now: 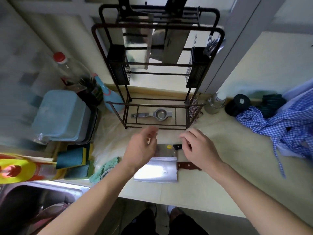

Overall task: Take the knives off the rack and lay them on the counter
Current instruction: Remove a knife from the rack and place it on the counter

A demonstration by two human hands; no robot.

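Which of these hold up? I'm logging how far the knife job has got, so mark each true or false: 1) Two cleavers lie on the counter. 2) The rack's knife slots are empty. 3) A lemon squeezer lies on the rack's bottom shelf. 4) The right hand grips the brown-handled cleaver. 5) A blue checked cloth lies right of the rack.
1) True: the brown-handled cleaver and a black-handled cleaver lie on the counter.
2) False: two cleavers still hang in the rack.
3) True: the lemon squeezer lies there.
4) False: the right hand hovers open above the cleavers; the left hand is empty too.
5) True: the blue checked cloth lies there.
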